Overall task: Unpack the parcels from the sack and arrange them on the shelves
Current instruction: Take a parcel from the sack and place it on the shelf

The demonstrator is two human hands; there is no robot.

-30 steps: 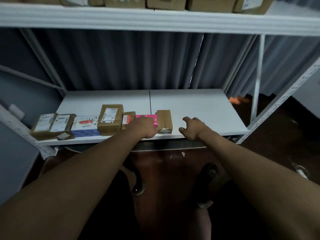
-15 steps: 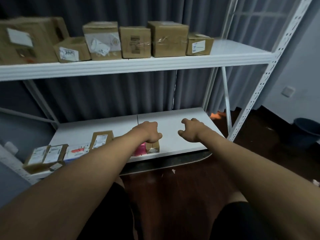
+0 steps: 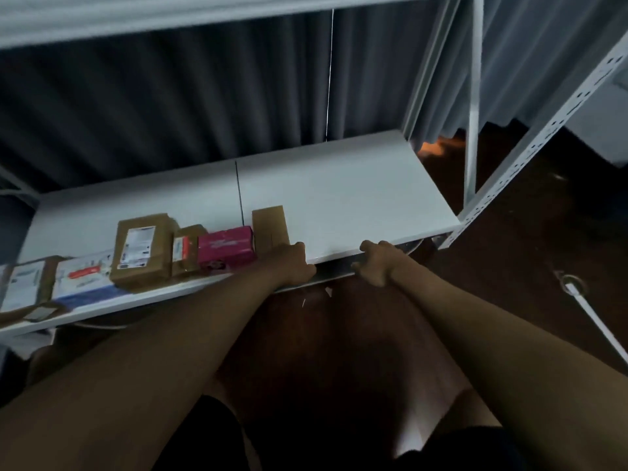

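Fingers of your left hand (image 3: pixel 295 264) are curling loosely at the front edge of the white lower shelf board (image 3: pixel 356 195), gripping nothing, the knuckles lying just beside the near end of the narrow plain brown cardboard parcel (image 3: pixel 270 227); contact with it cannot be told. Your right hand (image 3: pixel 379 263) is hanging just off the same edge, fingers loosely bent and empty, well apart from any parcel.

That brown parcel is lying flat and lengthwise, plain-topped, closing a row along the front left of the board. Touching its left side is the magenta rectangular carton (image 3: pixel 227 248) with pale print on top. Next leftward are sitting a small brown box with a white-and-red label (image 3: pixel 185 248), a taller brown cardboard box with a white shipping label (image 3: pixel 142 248), a flat white-and-blue packet with a red mark (image 3: pixel 85 278), and a brown parcel with a white label (image 3: pixel 23 288) at the picture's left border.

Half a second ago your left fist was covering the pink carton and the upper shelf's boxes were showing; now both hands are sitting lower at the edge, the carton is lying uncovered, and only the underside of the white upper shelf (image 3: pixel 170 18) is showing.

Behind the shelving, dark grey pleated curtains (image 3: pixel 170 103) are hanging; a white perforated steel upright (image 3: pixel 543 137) is standing at the right.
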